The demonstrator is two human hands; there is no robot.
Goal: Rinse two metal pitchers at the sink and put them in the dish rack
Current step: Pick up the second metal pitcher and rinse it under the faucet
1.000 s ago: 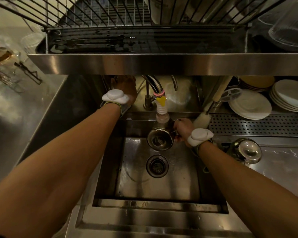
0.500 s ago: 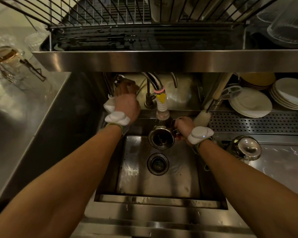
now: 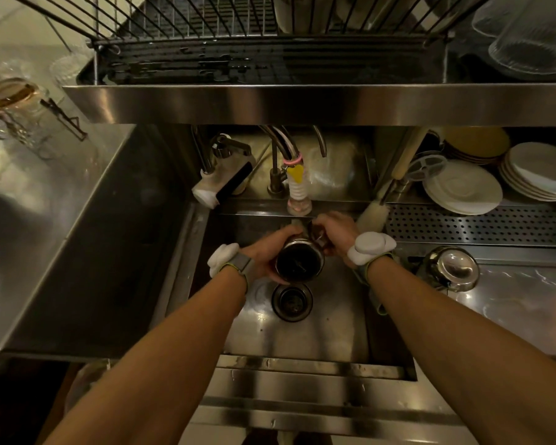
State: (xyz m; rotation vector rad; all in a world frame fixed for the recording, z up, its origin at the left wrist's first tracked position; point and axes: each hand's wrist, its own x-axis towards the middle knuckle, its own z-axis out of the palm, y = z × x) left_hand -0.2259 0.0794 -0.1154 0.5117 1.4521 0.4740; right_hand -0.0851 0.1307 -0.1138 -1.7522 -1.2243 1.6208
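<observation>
My left hand (image 3: 263,255) and right hand (image 3: 334,233) both curl their fingers around 1 metal pitcher (image 3: 299,264) above the sink (image 3: 318,332). The 2nd pitcher (image 3: 451,268) sits on the counter (image 3: 511,300) to my right.

Dim warm light, steel glare, shadowed basin, wide-angle edge bending.
</observation>
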